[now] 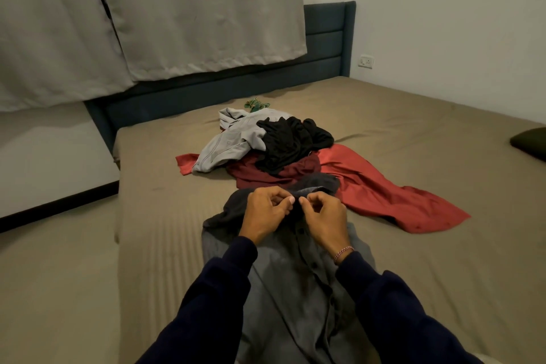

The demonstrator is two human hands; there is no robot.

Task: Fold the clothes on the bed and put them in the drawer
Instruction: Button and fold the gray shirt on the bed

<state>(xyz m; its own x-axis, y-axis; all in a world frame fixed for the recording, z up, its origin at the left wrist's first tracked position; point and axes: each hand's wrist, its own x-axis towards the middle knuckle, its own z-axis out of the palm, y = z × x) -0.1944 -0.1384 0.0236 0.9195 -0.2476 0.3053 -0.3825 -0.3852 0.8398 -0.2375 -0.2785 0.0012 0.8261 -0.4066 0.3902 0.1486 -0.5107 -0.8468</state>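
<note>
Lying flat on the bed (165, 245), the grey shirt (283, 284) is being pinched at its collar by the left hand (266, 213) and right hand (323, 217); the top button is probably being fastened, and the placket should be kept straight.

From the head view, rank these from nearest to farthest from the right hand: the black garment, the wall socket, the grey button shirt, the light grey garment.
1. grey button shirt: pinched near its collar by the right hand.
2. black garment: on the pile just beyond.
3. light grey garment: left side of the pile.
4. wall socket: far wall, beside the headboard.
</note>
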